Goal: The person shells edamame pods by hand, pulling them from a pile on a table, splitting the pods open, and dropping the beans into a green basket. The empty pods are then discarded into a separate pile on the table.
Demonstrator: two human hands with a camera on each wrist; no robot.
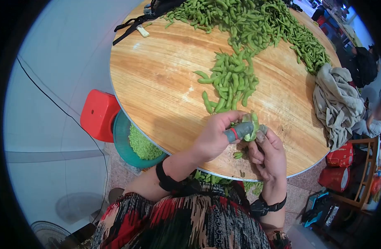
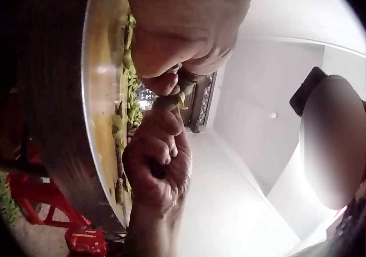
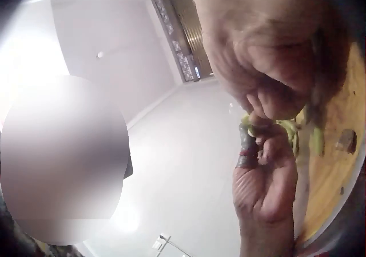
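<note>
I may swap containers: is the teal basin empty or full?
Not empty: pale green beans lie in the basin. The table hides part of it, so I cannot tell whether it is full.

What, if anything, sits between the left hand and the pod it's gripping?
Only the grey cover on one digit of the left hand, lying against the pod. Nothing else visible in between; the pod's underside is hidden.

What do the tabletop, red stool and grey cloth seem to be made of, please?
Tabletop: wood or wood-look laminate, lightly glossy, judging by its grain and soft sheen. Red stool: probably smooth moulded plastic, given its even colour and rounded corners. Grey cloth: likely matt fabric, from its loose folds.
</note>
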